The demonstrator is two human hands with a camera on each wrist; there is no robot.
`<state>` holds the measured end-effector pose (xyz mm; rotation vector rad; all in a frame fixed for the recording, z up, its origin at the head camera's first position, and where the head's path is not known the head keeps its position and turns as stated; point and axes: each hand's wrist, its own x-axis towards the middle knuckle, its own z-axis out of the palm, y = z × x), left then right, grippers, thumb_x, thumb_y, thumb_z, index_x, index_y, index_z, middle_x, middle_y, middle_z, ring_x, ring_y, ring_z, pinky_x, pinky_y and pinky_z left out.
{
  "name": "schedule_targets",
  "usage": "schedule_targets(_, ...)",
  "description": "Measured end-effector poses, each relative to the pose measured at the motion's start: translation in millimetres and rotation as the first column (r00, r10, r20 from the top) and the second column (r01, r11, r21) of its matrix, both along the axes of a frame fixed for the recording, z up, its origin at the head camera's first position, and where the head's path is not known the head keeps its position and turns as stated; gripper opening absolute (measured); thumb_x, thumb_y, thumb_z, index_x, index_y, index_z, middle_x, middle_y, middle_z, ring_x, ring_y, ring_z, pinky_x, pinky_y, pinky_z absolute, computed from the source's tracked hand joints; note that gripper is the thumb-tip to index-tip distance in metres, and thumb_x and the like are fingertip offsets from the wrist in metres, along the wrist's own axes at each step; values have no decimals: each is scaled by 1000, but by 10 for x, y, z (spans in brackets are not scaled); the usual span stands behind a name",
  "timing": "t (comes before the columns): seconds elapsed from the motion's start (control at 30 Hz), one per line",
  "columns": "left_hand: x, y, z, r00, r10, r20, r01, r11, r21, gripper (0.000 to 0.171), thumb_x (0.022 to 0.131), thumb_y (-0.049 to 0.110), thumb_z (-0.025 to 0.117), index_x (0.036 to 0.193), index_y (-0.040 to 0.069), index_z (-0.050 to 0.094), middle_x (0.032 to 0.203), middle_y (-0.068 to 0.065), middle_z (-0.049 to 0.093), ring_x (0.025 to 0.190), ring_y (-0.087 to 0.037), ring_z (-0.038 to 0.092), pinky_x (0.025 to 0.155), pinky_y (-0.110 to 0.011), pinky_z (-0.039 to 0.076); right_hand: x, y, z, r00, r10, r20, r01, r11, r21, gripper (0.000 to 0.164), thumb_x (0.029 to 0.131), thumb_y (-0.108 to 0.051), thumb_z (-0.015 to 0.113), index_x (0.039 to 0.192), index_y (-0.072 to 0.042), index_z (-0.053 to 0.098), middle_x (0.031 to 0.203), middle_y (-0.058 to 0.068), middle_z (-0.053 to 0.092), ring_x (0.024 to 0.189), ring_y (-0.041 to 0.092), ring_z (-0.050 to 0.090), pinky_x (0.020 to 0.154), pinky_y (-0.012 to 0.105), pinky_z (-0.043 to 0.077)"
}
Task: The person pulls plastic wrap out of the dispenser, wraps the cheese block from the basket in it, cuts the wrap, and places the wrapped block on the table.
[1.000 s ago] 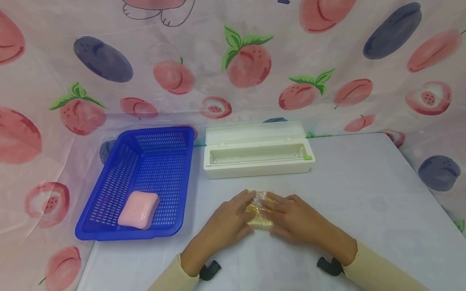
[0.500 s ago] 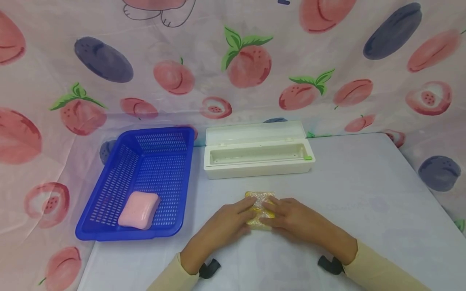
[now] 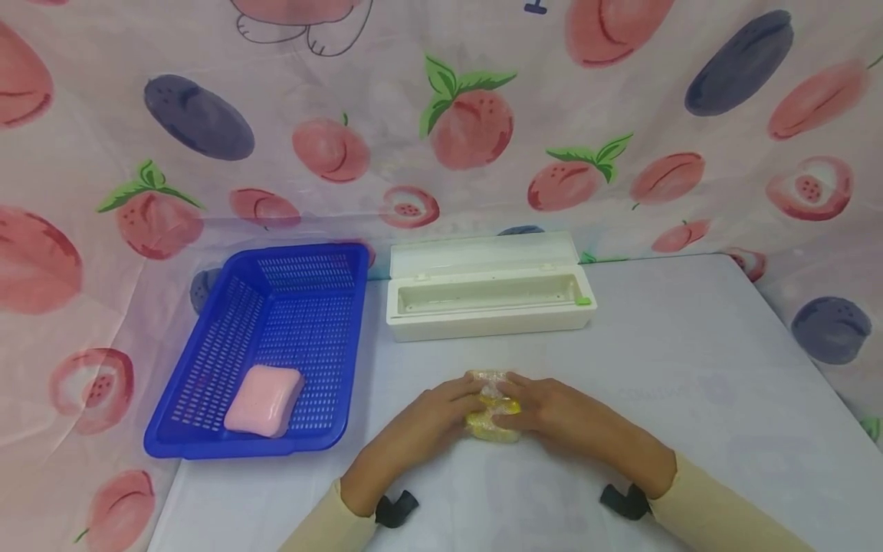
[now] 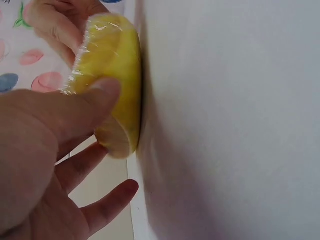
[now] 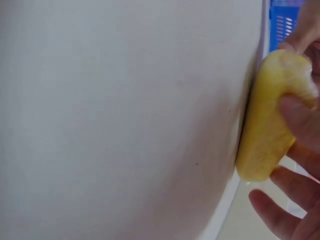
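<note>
A yellow soap bar [image 3: 493, 418], wrapped in shiny clear film, lies in front of me on the white table. My left hand [image 3: 428, 418] grips its left side; in the left wrist view, the thumb [image 4: 106, 92] presses the bar's near face while the lower fingers spread below it. From the other side my right hand [image 3: 552, 410] holds the bar, its thumb [image 5: 300, 112] across the yellow face in the right wrist view. The hands cover both side edges of the bar. Behind it stands a long white film box [image 3: 493, 326] with its lid [image 3: 483, 255] raised.
To the left is a blue plastic basket [image 3: 348, 360] with a pink soap bar [image 3: 262, 400] in its front part. A fruit-patterned cloth [image 3: 386, 100] hangs behind the table [image 3: 690, 399]. On the film box's right end sits a small green slider [image 3: 583, 301].
The wrapped bar has come slightly nearer to me. Fingers of both hands have shifted from flatter over its top to its sides. Basket, pink soap and film box have stayed put.
</note>
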<state>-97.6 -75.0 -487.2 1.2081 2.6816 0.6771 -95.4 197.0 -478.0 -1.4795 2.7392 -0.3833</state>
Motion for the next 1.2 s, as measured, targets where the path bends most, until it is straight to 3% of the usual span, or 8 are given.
schedule_targets(0.2, 30, -58, 4, 978, 22, 206, -44, 994, 100, 42, 104, 27, 59, 145, 18, 55, 150, 1, 56, 142, -20, 49, 118, -43, 40, 32, 105, -66, 973, -63, 220, 109, 973, -201, 49, 96, -9, 68, 139, -31, 63, 143, 0, 63, 130, 23, 62, 98, 43, 57)
schedule_targets(0.4, 58, -14, 15, 913, 59, 404, -160, 962, 221, 32, 109, 38, 45, 132, 18, 56, 109, 7, 68, 98, -7, 61, 94, -29, 52, 37, 101, -75, 853, -175, 492, 347, 894, -283, 30, 108, -27, 51, 137, -31, 60, 130, -12, 69, 119, 9, 66, 99, 34, 56)
schedule_targets(0.5, 71, 20, 27, 861, 79, 502, -229, 943, 243, 29, 110, 40, 42, 125, 20, 57, 99, 7, 65, 89, -8, 58, 85, -27, 50, 45, 82, -28, 718, -194, 669, 459, 854, -245, 29, 109, -34, 47, 136, -31, 58, 131, -8, 68, 117, 13, 64, 99, 36, 55)
schedule_targets(0.57, 80, 42, 36, 808, 102, 580, -293, 924, 247, 30, 110, 43, 41, 122, 21, 56, 97, 7, 63, 90, -10, 57, 84, -28, 49, 53, 64, 7, 578, -164, 799, 526, 824, -211, 33, 109, -39, 47, 138, -28, 56, 134, -2, 66, 117, 19, 63, 95, 38, 58)
schedule_targets(0.73, 96, 109, 43, 600, 89, 795, -472, 842, 262, 42, 106, 55, 41, 123, 18, 55, 106, -1, 65, 98, -18, 63, 87, -34, 56, 89, 20, 53, 190, 40, 981, 660, 735, -158, 54, 108, -51, 39, 151, -17, 39, 146, 16, 49, 119, 29, 60, 89, 49, 60)
schedule_targets(0.8, 98, 135, 40, 525, 69, 848, -527, 809, 261, 47, 105, 57, 41, 127, 18, 55, 111, -5, 66, 100, -21, 66, 87, -37, 59, 106, 0, 54, 110, 114, 987, 685, 711, -159, 58, 108, -50, 39, 153, -14, 32, 145, 20, 46, 119, 30, 61, 90, 53, 59)
schedule_targets(1.0, 101, 197, 58, 412, 15, 911, -631, 726, 273, 51, 107, 53, 39, 135, 13, 53, 121, -11, 63, 102, -23, 66, 85, -40, 61, 132, -37, 38, 55, 168, 984, 715, 682, -157, 60, 106, -36, 55, 152, -10, 26, 137, 18, 56, 110, 29, 67, 90, 52, 59)
schedule_targets(1.2, 112, 243, 87, 362, -48, 931, -654, 699, 290, 55, 101, 34, 63, 146, 10, 43, 143, -15, 58, 107, -25, 70, 89, -44, 61, 156, -42, 30, 42, 153, 987, 746, 653, -133, 69, 105, -40, 56, 157, -11, 23, 143, 18, 55, 112, 29, 68, 90, 52, 59)
